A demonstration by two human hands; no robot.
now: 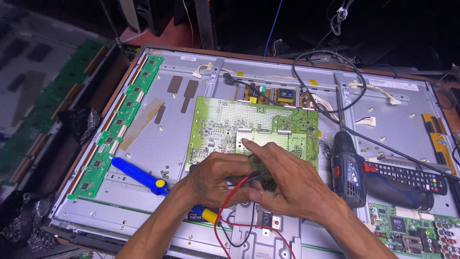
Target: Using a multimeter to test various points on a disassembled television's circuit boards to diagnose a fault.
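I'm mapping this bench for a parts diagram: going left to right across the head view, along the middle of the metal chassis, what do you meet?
Long narrow green board → blue desoldering pump → left hand → right hand, both holding red and black probe leads over the large green circuit board → cordless drill → black remote control.

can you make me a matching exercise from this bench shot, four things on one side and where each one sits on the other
Things:
1. blue tool
2. cordless drill
3. remote control
4. large green board

Places:
a. under both hands
b. just left of the left hand
c. right of the right hand
d. by the drill's right side

Pairs: 1-b, 2-c, 3-d, 4-a
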